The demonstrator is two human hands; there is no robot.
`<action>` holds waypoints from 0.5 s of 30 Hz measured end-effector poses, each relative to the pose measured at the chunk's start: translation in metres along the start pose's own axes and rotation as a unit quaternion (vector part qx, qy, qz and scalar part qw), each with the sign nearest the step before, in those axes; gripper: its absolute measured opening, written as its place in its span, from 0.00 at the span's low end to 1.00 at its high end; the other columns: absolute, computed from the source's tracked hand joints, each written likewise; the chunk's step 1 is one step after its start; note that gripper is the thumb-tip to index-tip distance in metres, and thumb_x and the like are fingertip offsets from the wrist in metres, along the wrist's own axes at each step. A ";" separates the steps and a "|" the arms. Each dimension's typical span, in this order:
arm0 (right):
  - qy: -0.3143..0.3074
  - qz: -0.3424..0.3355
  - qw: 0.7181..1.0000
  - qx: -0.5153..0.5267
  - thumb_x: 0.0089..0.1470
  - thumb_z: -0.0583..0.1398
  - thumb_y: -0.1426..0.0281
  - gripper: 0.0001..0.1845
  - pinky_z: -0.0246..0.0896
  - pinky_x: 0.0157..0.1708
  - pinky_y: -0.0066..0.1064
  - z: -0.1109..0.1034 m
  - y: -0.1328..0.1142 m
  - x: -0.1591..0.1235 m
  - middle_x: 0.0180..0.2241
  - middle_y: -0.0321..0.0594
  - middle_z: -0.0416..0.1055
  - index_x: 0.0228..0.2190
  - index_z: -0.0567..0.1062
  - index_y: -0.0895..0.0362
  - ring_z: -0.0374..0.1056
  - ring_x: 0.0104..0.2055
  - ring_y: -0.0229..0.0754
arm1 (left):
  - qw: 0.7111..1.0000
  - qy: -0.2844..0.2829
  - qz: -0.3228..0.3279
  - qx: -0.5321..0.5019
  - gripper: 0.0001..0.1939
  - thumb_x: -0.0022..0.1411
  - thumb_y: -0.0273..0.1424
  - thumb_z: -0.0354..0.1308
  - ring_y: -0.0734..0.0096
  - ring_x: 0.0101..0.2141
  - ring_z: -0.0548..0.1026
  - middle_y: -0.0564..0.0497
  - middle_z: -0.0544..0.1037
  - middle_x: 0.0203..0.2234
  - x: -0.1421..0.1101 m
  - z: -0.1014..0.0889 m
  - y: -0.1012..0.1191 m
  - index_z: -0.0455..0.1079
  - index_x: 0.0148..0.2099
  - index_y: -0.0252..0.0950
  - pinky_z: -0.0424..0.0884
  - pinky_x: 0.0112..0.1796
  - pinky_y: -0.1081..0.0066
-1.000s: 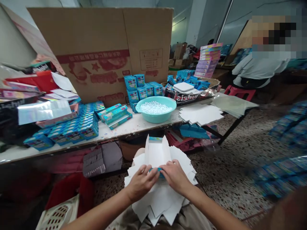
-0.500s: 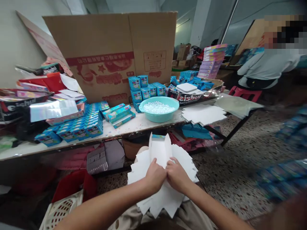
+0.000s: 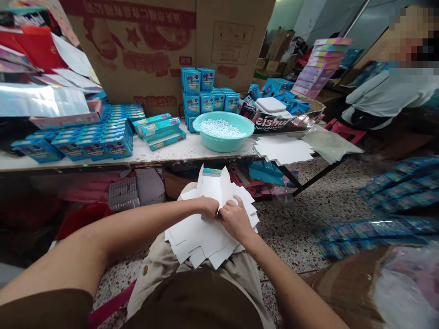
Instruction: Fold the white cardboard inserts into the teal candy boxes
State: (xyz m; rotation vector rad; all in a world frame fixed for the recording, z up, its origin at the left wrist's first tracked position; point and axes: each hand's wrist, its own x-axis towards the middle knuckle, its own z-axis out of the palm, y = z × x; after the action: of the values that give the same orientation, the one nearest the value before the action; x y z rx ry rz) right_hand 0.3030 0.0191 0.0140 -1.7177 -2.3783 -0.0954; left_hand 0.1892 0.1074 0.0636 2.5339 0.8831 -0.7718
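A partly folded box (image 3: 211,186), white inside with a blue printed end flap, stands on my lap with its side walls raised. My left hand (image 3: 207,207) is closed on its near end, the fingertips largely hidden. Close against it, my right hand (image 3: 236,218) pinches the near right corner, with one finger lifted. A small dark spot shows between the two hands, too small to name. Beneath lies a fanned pile of flat white box blanks (image 3: 197,240), resting across my thighs.
On the table (image 3: 151,157) stand a turquoise basin (image 3: 222,144) of white pellets, rows of small blue boxes (image 3: 116,141), longer blue boxes (image 3: 159,128) and more white blanks (image 3: 283,148). Strips of blue packets (image 3: 377,230) lie at right. A seated person (image 3: 373,93) is behind.
My view has tilted down. The near end of the box, gripped by both fists before, is now covered more by my left hand, which has turned across it. My right fingers have spread slightly.
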 end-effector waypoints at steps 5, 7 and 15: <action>-0.026 0.000 1.000 -0.015 0.55 0.60 0.70 0.08 0.41 0.58 0.44 0.001 -0.012 0.001 0.26 0.39 0.75 0.26 0.76 0.55 0.65 0.38 0.43 | 0.996 -0.071 0.044 -0.021 0.06 0.47 0.32 0.61 0.67 0.24 0.73 0.51 0.76 0.20 0.007 -0.004 -0.008 0.75 0.26 0.34 0.70 0.31 0.69; -0.024 -0.001 1.000 -0.016 0.55 0.60 0.71 0.07 0.40 0.58 0.44 -0.002 -0.015 -0.001 0.25 0.38 0.75 0.26 0.76 0.55 0.66 0.36 0.43 | 0.997 -0.046 0.055 -0.004 0.05 0.47 0.31 0.61 0.66 0.24 0.73 0.51 0.76 0.19 0.001 -0.001 -0.006 0.73 0.24 0.35 0.69 0.33 0.67; 0.048 -0.118 0.992 -0.002 0.49 0.65 0.68 0.18 0.42 0.57 0.43 -0.018 0.035 -0.003 0.44 0.39 0.73 0.44 0.73 0.54 0.63 0.50 0.46 | 0.967 0.154 0.106 0.171 0.13 0.52 0.16 0.53 0.68 0.34 0.74 0.47 0.78 0.24 -0.055 0.023 -0.039 0.70 0.21 0.36 0.51 0.57 0.62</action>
State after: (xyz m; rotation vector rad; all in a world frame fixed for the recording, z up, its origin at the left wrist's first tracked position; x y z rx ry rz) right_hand 0.3393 0.0248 0.0291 -1.3917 -2.4996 -0.2128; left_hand 0.1193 0.1000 0.0723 3.0532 0.5868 -0.5048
